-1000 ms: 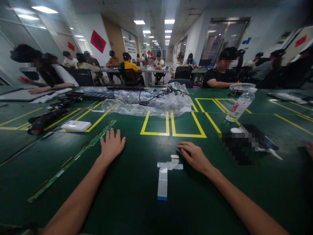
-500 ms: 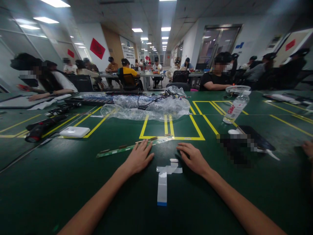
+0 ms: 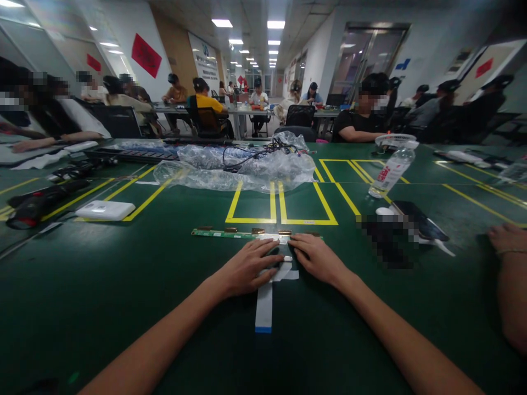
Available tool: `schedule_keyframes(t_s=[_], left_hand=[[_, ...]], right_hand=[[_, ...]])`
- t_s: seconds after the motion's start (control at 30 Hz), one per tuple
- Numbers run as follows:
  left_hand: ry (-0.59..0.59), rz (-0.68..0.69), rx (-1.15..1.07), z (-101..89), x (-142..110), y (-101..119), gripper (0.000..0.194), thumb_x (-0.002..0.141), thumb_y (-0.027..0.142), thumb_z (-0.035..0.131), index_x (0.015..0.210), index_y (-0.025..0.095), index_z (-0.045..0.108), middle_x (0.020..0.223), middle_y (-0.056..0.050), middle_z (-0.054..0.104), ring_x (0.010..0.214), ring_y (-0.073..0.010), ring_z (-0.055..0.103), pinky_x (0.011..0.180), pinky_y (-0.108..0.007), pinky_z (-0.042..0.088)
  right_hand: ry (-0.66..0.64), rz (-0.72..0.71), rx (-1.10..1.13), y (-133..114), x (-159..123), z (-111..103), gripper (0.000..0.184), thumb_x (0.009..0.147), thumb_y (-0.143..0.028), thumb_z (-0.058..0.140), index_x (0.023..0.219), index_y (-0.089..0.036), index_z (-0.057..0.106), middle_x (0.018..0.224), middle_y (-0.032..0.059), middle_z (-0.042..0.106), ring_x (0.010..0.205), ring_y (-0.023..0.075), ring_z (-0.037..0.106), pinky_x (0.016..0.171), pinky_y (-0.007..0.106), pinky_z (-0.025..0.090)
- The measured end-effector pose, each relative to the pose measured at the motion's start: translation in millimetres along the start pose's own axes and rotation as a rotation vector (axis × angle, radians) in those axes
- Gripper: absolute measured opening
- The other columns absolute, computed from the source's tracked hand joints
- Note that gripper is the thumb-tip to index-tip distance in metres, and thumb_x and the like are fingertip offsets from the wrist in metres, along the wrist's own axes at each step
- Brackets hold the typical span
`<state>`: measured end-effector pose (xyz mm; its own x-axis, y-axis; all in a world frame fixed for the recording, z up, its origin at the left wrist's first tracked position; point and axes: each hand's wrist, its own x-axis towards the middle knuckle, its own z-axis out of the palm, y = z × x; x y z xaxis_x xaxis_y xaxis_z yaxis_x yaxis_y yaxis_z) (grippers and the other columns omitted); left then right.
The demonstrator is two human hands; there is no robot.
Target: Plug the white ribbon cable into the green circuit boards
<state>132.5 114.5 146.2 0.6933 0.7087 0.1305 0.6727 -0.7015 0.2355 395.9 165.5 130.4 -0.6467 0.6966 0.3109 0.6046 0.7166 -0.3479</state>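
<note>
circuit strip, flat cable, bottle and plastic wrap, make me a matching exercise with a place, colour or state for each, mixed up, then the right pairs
1. circuit strip
2. flat cable
3. bottle
4. plastic wrap

A. blue near end
B. black wires lying on it
C. at the fingertips of the left hand and right hand
D. red print on its label

Pairs: 1-C, 2-A, 3-D, 4-B

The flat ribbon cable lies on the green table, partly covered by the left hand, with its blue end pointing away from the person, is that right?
Not quite: the head view shows the blue end pointing toward the person. The flat ribbon cable does lie on the green table, partly covered by the left hand.
</note>
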Motion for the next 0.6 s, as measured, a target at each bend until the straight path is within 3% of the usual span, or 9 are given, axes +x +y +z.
schedule_keyframes(t_s=[0.17,0.37,0.6], left_hand=[[0.015,-0.026,0.062,3.4,2,-5,0.042,0.104,0.039,0.045,0.144,0.031,0.055,0.159,-0.010,0.037,0.148,-0.0326,0.031,0.119,-0.056,0.027],[-0.003,-0.019,0.079,6.7,1,-21,0.046,0.106,0.038,0.040,0.151,0.031,0.044,0.161,-0.010,0.034,0.148,-0.0297,0.031,0.119,-0.052,0.028],[0.002,-0.032,0.123,7.9,8,-21,0.048,0.104,0.038,0.043,0.152,0.029,0.043,0.159,-0.011,0.037,0.146,-0.0327,0.034,0.116,-0.054,0.031]], right_hand=[[-0.069,-0.037,-0.018,-4,0,-8,0.041,0.096,-0.020,0.051,0.135,-0.021,0.064,0.137,0.0134,0.063,0.130,0.0304,0.056,0.110,0.056,0.043],[-0.176,-0.042,-0.051,-6,-4,-13,0.045,0.097,-0.023,0.052,0.141,-0.026,0.059,0.149,0.0125,0.053,0.140,0.0317,0.046,0.114,0.057,0.038],[-0.198,-0.015,-0.064,-6,-5,-14,0.042,0.098,-0.028,0.052,0.139,-0.025,0.061,0.150,0.0139,0.051,0.142,0.0324,0.043,0.114,0.058,0.037]])
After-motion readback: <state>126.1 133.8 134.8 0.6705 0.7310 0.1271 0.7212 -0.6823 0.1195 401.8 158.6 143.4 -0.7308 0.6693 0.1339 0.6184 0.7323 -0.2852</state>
